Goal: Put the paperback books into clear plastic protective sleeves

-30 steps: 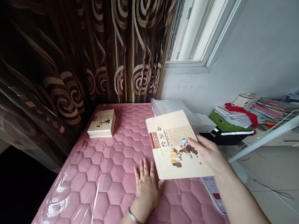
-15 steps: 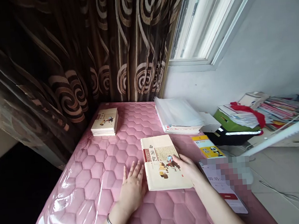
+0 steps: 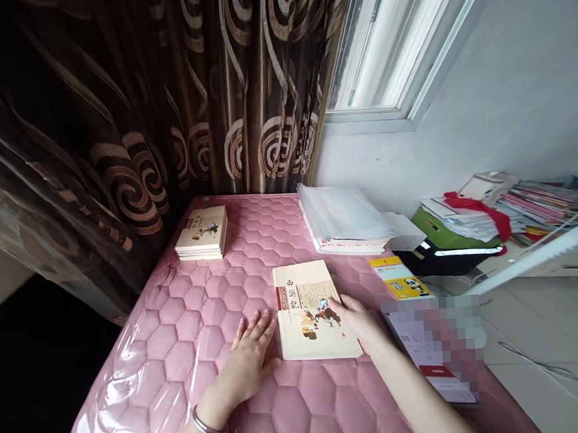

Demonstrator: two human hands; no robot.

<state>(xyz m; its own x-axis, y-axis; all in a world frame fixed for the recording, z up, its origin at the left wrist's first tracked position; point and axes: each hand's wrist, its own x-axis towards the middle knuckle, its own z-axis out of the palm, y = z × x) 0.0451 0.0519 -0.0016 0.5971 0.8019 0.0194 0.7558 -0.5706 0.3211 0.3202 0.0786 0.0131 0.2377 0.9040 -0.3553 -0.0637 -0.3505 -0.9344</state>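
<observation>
A cream paperback book (image 3: 308,332) with black characters, a red patterned strip and painted figures lies face up in front of me. My right hand (image 3: 352,318) grips its right edge, thumb on the cover and the other fingers out of sight at the side. To the book's left, my left hand (image 3: 252,353) rests flat on the pink quilted surface (image 3: 308,402), fingers spread, wearing a bracelet at the wrist. It holds nothing. Toward the far left corner sits a neat stack of matching books (image 3: 201,233).
Papers under a translucent sheet (image 3: 344,219) and a white box (image 3: 405,231) stand at the back right. A yellow panda packet (image 3: 398,278) and a phone or tablet (image 3: 435,365), partly pixelated, lie along the right edge. Patterned curtains (image 3: 201,116) hang behind; a white pole (image 3: 536,250) slants at right.
My left hand has drawn slightly away from the book, to the left. The book looks flatter on the surface, still in my right hand. The whole view has shifted a little.
</observation>
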